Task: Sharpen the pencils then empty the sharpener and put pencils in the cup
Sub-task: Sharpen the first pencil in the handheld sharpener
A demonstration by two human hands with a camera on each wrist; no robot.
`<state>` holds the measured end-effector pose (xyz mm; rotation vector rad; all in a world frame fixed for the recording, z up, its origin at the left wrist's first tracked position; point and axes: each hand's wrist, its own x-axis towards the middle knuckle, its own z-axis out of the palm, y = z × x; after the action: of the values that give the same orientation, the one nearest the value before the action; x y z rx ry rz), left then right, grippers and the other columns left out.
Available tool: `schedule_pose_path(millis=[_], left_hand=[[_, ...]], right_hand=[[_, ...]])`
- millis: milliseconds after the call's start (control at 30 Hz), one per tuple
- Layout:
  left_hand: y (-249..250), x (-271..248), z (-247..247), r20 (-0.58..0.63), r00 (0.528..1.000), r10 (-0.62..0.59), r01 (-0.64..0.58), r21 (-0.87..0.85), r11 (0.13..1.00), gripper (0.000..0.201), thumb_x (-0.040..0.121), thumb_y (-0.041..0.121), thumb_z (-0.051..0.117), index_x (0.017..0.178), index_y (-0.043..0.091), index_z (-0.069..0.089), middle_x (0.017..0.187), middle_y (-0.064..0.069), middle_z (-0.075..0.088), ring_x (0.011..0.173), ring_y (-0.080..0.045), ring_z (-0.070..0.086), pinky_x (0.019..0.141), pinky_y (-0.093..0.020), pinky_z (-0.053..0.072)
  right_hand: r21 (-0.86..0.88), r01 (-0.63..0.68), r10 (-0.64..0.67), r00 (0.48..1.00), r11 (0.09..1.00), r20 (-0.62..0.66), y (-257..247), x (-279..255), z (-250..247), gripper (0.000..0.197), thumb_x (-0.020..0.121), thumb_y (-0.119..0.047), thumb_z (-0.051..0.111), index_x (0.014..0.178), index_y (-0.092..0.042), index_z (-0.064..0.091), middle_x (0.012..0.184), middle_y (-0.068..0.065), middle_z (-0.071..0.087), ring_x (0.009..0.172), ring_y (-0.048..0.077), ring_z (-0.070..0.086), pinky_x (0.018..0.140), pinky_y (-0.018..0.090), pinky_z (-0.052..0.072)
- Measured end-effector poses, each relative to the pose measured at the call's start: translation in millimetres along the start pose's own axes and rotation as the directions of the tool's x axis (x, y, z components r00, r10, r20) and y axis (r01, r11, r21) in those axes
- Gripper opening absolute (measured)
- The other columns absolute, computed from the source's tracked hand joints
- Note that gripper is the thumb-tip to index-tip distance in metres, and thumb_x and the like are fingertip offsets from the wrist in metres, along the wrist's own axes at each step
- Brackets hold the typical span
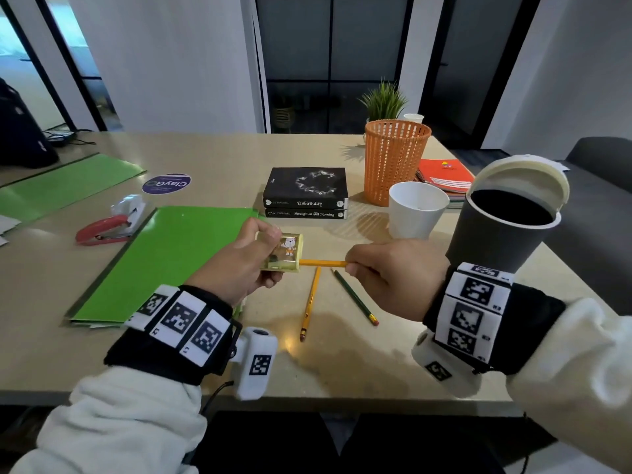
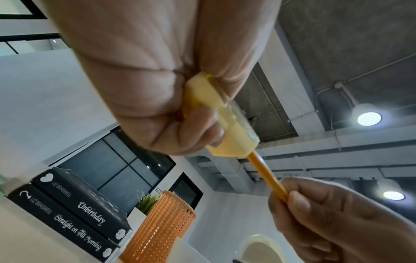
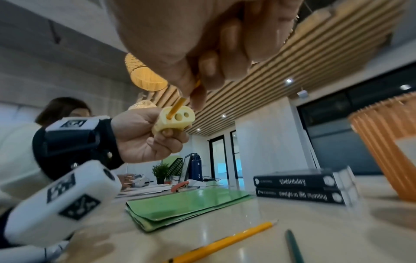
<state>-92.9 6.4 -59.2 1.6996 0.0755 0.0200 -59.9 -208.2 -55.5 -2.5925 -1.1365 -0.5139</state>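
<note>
2 loose pencils [image 1: 309, 302] under the hands [image 1: 390, 278]

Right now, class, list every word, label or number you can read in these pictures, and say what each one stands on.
"Unbirthday": spine of the upper black book.
"Straight on Till Morning": spine of the lower black book.
"LIZ BRASWELL": both spines, clearest in the left wrist view.
"ClayGO": round purple sticker, seen upside down; its smaller print is too small to read.
Print on the yellow pencil: too small.
</note>
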Motion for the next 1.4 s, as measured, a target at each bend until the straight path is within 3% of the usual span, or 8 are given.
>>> schedule_pose_path(millis=[100,267,467,633,933,1067,1233,1400], left_hand=[[-5,0,0,0.023,0.999,0.024,-0.026,0.079,0.997,0.021,0.094,0.040,0.035,0.088,0.021,0.039,0.070,-0.008,0.051,0.058,-0.018,0.046,0.057,-0.025,0.043],[-6,-4,3,0.100,0.995,0.028,-0.046,0.176,0.983,0.033,0.083,0.060,0.039,0.089,0.027,0.040,0.073,-0.008,0.056,0.066,-0.021,0.049,0.067,-0.033,0.043],[-2,4,8,0.029,0.996,-0.087,0.086,0.008,0.996,0.019,0.097,0.030,0.038,0.084,0.017,0.042,0.066,-0.007,0.051,0.049,-0.014,0.047,0.044,-0.020,0.039],[-3,3,5,0.068,0.982,-0.176,0.183,-0.124,0.975,0.023,0.095,0.033,0.041,0.082,0.013,0.044,0.054,-0.002,0.054,0.046,-0.011,0.044,0.044,-0.020,0.036],[-4,3,16,0.058,0.977,-0.205,0.212,-0.202,0.956,0.026,0.096,0.035,0.039,0.078,0.015,0.039,0.051,-0.003,0.048,0.040,-0.009,0.041,0.035,-0.015,0.035],[-2,4,18,0.010,0.988,-0.151,0.152,-0.049,0.987,0.023,0.095,0.038,0.039,0.084,0.018,0.043,0.063,-0.003,0.050,0.051,-0.010,0.044,0.050,-0.021,0.038],[9,5,18,-0.015,1.000,-0.019,0.022,0.206,0.978,0.017,0.094,0.040,0.037,0.084,0.027,0.039,0.063,-0.001,0.050,0.047,-0.009,0.044,0.048,-0.019,0.037],[16,-1,16,0.032,0.991,0.132,-0.134,0.381,0.915,0.012,0.094,0.039,0.038,0.085,0.031,0.038,0.066,0.007,0.052,0.047,0.002,0.047,0.058,-0.011,0.042]], right_hand=[[0.093,-0.091,0.072,0.979,0.991,0.193,5,2,-2,0.021,0.093,-0.032,0.044,0.085,-0.025,0.062,0.070,-0.004,0.062,0.067,0.019,0.055,0.052,0.025,0.036],[0.288,-0.295,0.148,0.886,0.911,0.439,13,2,-7,0.026,0.093,-0.032,0.047,0.068,-0.034,0.054,0.065,-0.008,0.053,0.064,0.007,0.048,0.068,0.028,0.043],[-0.143,0.034,-0.019,0.995,0.989,0.101,8,-3,-4,0.028,0.092,-0.042,0.040,0.098,-0.024,0.060,0.077,-0.007,0.062,0.064,0.017,0.058,0.045,0.018,0.030],[-0.331,0.247,-0.286,0.955,0.911,-0.074,17,-5,10,0.017,0.085,-0.027,0.048,0.088,-0.014,0.058,0.066,0.001,0.057,0.051,0.024,0.055,0.041,0.025,0.037],[-0.274,0.174,-0.215,0.968,0.946,-0.128,10,-8,6,0.026,0.085,-0.023,0.041,0.079,-0.014,0.065,0.061,-0.001,0.059,0.046,0.023,0.055,0.040,0.022,0.038],[-0.165,0.101,-0.120,0.987,0.981,-0.109,10,-9,1,0.030,0.085,-0.031,0.038,0.074,-0.018,0.063,0.058,-0.007,0.059,0.042,0.020,0.052,0.043,0.016,0.027],[-0.016,-0.010,0.010,1.000,1.000,-0.011,12,-12,10,0.034,0.088,-0.039,0.031,0.076,-0.021,0.056,0.052,-0.007,0.053,0.045,0.020,0.046,0.041,0.015,0.014],[0.173,-0.178,0.133,0.961,0.969,0.243,12,-9,9,0.025,0.096,-0.034,0.035,0.083,-0.023,0.053,0.072,-0.001,0.062,0.069,0.017,0.051,0.060,0.029,0.040]])
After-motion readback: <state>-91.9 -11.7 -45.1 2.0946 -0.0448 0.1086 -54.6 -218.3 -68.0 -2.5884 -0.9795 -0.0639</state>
